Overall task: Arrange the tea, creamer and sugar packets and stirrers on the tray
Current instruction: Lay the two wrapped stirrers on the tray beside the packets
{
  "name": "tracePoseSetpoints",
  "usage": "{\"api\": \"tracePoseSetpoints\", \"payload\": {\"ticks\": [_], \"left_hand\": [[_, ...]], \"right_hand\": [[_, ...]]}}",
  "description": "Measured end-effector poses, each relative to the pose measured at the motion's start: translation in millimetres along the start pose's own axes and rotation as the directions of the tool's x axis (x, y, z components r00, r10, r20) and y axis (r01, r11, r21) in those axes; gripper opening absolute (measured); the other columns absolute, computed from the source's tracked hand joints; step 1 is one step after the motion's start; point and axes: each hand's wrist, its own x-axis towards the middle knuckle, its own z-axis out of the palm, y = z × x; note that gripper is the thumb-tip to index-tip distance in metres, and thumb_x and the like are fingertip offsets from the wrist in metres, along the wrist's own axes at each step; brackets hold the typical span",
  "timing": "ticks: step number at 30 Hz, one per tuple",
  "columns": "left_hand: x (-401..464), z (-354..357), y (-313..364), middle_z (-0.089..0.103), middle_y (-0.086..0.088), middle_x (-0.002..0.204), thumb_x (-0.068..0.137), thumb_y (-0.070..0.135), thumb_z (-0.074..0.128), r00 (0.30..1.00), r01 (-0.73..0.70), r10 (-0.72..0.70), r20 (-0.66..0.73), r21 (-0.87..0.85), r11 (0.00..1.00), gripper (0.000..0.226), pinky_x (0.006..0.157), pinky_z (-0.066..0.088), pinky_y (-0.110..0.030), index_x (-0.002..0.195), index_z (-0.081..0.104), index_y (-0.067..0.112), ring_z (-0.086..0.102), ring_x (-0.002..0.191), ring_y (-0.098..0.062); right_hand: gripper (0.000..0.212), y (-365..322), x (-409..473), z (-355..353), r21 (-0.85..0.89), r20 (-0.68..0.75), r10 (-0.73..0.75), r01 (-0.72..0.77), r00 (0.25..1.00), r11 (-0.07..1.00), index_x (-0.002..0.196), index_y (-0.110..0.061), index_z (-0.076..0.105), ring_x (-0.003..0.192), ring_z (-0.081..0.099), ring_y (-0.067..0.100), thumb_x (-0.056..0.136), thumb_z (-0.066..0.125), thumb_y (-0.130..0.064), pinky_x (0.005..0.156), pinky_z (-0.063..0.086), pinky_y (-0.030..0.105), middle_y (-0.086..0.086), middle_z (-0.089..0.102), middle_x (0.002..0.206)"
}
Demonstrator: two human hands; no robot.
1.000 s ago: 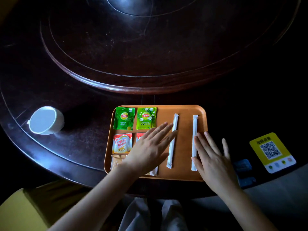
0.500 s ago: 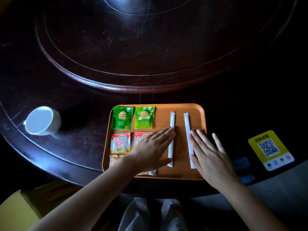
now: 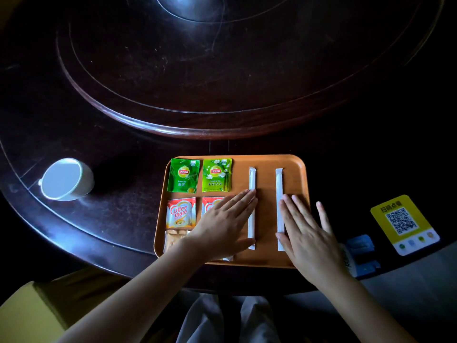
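Observation:
An orange tray (image 3: 268, 161) lies at the table's near edge. Two green Lipton tea packets (image 3: 183, 175) (image 3: 216, 175) sit side by side at its back left. Below them are a red Coffee mate creamer packet (image 3: 180, 213) and a second one (image 3: 210, 204), half under my left hand. A brown sugar packet (image 3: 173, 239) lies at the front left. Two white wrapped stirrers (image 3: 252, 179) (image 3: 279, 184) lie upright and parallel. My left hand (image 3: 226, 225) rests flat, its edge against the left stirrer. My right hand (image 3: 306, 233) rests flat against the right stirrer.
A white cup (image 3: 66, 179) stands on the dark round table at the left. A raised wooden turntable (image 3: 197, 70) fills the back. A yellow QR-code card (image 3: 403, 224) and blue packets (image 3: 361, 253) lie to the right of the tray.
The right stirrer slid left toward the middle and now lies straight, parallel to the left one. Both flat hands moved with the stirrers and straightened them.

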Motion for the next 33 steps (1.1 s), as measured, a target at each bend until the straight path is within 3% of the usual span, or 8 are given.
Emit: {"api": "tracePoseSetpoints", "payload": {"ticks": [5, 10, 16, 20, 23, 25, 29, 33], "left_hand": [[-2.5, 4.1, 0.9, 0.009, -0.009, 0.157, 0.087, 0.054, 0.048, 1.000, 0.013, -0.013, 0.020, -0.008, 1.000, 0.082, 0.113, 0.002, -0.033, 0.147, 0.013, 0.009, 0.006, 0.144, -0.021], [-4.8, 4.8, 3.1, 0.005, -0.008, 0.158, 0.088, 0.053, 0.046, 0.998, 0.025, -0.024, 0.056, -0.028, 0.999, 0.081, 0.119, 0.011, -0.038, 0.147, 0.010, 0.010, 0.003, 0.145, -0.021], [-6.2, 0.8, 4.2, -0.010, -0.001, 0.155, 0.089, 0.056, 0.040, 0.995, 0.054, -0.051, 0.086, -0.025, 0.998, 0.082, 0.119, 0.006, -0.038, 0.148, 0.001, 0.014, -0.009, 0.143, -0.016], [-20.4, -18.9, -0.6, 0.029, -0.010, 0.152, 0.088, 0.045, 0.044, 0.985, 0.047, -0.068, -0.160, -0.132, 0.990, 0.066, 0.112, 0.023, -0.045, 0.144, 0.028, 0.013, 0.024, 0.140, -0.024], [-41.4, -29.3, -21.1, 0.058, -0.016, 0.130, 0.087, 0.036, 0.048, 0.892, 0.185, -0.234, -0.388, -0.161, 0.970, 0.050, 0.098, 0.044, -0.046, 0.127, 0.053, 0.007, 0.055, 0.118, -0.032], [-58.1, -30.3, -37.8, 0.064, -0.017, 0.119, 0.085, 0.035, 0.047, 0.814, 0.362, -0.395, -0.425, -0.160, 0.918, 0.046, 0.088, 0.048, -0.043, 0.118, 0.060, 0.004, 0.062, 0.104, -0.034], [-81.7, -23.1, -63.3, 0.064, -0.014, 0.105, 0.081, 0.041, 0.044, 0.713, 0.624, -0.641, -0.286, -0.158, 0.765, 0.045, 0.076, 0.049, -0.045, 0.109, 0.060, 0.010, 0.061, 0.092, -0.036], [-86.7, -11.7, -74.1, 0.063, -0.014, 0.102, 0.080, 0.032, 0.066, 0.569, 0.758, -0.811, -0.137, -0.295, 0.582, 0.034, 0.072, 0.051, -0.046, 0.106, 0.063, 0.012, 0.058, 0.097, -0.036]], "right_hand": [[0.063, 1.0, 0.2, -2.2, 0.012, 0.001, -0.005, 0.005, 1.000, 1.000, 0.141, -0.010, 0.033, 0.137, 0.031, 0.021, 0.090, 0.025, -0.045, 0.111, 0.016, 0.048, 0.006, 0.039, 0.147], [0.063, 0.5, -1.7, -4.1, 0.021, -0.001, -0.007, 0.007, 1.000, 1.000, 0.139, -0.010, 0.036, 0.136, 0.034, 0.022, 0.089, 0.025, -0.045, 0.111, 0.016, 0.047, 0.007, 0.041, 0.145], [0.061, 0.9, -2.6, -6.9, 0.061, -0.030, -0.011, 0.012, 0.999, 0.998, 0.140, -0.014, 0.036, 0.137, 0.032, 0.023, 0.088, 0.026, -0.046, 0.111, 0.016, 0.047, 0.008, 0.040, 0.146], [0.056, 8.1, -2.3, -12.1, 0.152, -0.177, 0.034, -0.007, 0.984, 0.988, 0.135, -0.013, 0.045, 0.132, 0.041, 0.029, 0.087, 0.036, -0.041, 0.109, 0.026, 0.052, 0.013, 0.048, 0.140], [0.051, 15.4, 1.0, -18.8, 0.187, -0.275, 0.135, -0.085, 0.952, 0.979, 0.126, -0.008, 0.054, 0.112, 0.056, 0.034, 0.086, 0.043, -0.037, 0.095, 0.043, 0.050, 0.017, 0.060, 0.121], [0.046, 18.9, 4.2, -22.5, 0.193, -0.295, 0.210, -0.157, 0.932, 0.969, 0.121, -0.006, 0.057, 0.103, 0.059, 0.036, 0.085, 0.052, -0.033, 0.084, 0.049, 0.047, 0.019, 0.062, 0.112], [0.053, 18.3, 9.6, -26.5, 0.207, -0.222, 0.311, -0.267, 0.924, 0.941, 0.115, -0.003, 0.058, 0.093, 0.060, 0.038, 0.070, 0.077, -0.023, 0.070, 0.052, 0.044, 0.020, 0.061, 0.102], [0.056, 11.7, 12.9, -25.0, 0.232, -0.043, 0.395, -0.375, 0.918, 0.897, 0.123, -0.005, 0.051, 0.097, 0.058, 0.035, 0.075, 0.073, -0.025, 0.071, 0.052, 0.041, 0.019, 0.057, 0.109]]}}
